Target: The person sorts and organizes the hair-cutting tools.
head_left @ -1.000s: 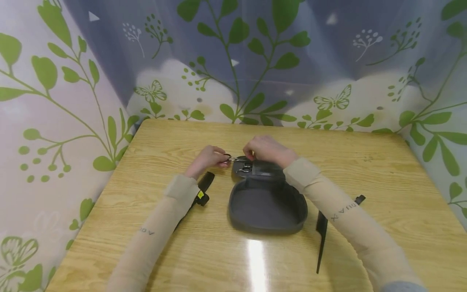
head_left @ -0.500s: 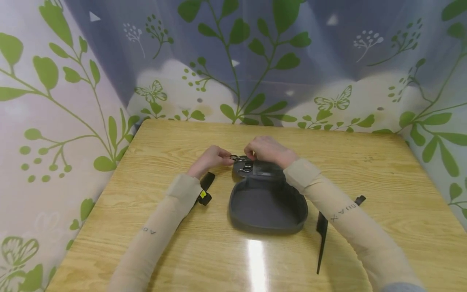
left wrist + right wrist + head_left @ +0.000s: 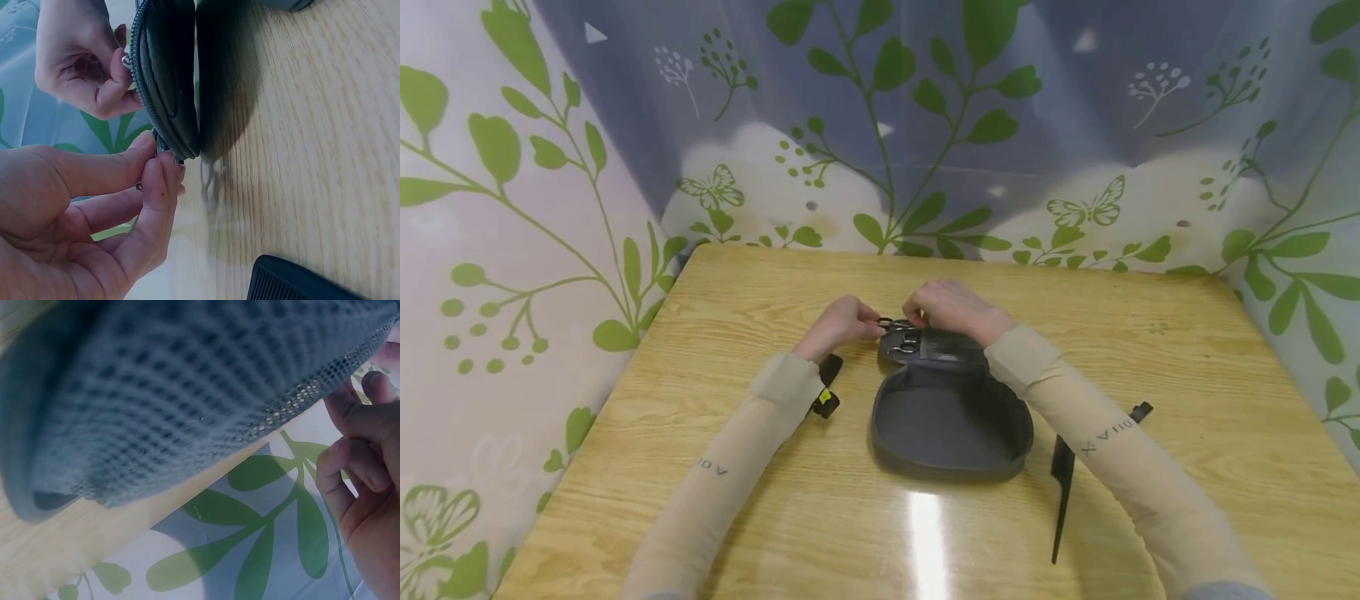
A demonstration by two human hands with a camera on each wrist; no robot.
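Scissors going into the open grey case

The wooden table point(image 3: 1150, 375) carries the open case point(image 3: 951, 421) at its middle. At the case's far end the right hand point(image 3: 951, 307) pinches the mesh pocket point(image 3: 187, 394), and the left hand point(image 3: 842, 323) pinches the scissors point(image 3: 901, 336) by their handles, seemingly mid-insertion; next they likely need sliding fully in. A black comb point(image 3: 1062, 483) lies right of the case.

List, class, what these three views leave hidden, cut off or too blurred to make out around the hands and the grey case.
- Scissors: head view, too small; hands cover the blades.
- Left hand: left wrist view, the pinched item is hidden by its fingertips and the case edge.
- Right hand: right wrist view, cut off by the frame edge; blurred mesh fills the picture.
- Comb: sleeve hides part.
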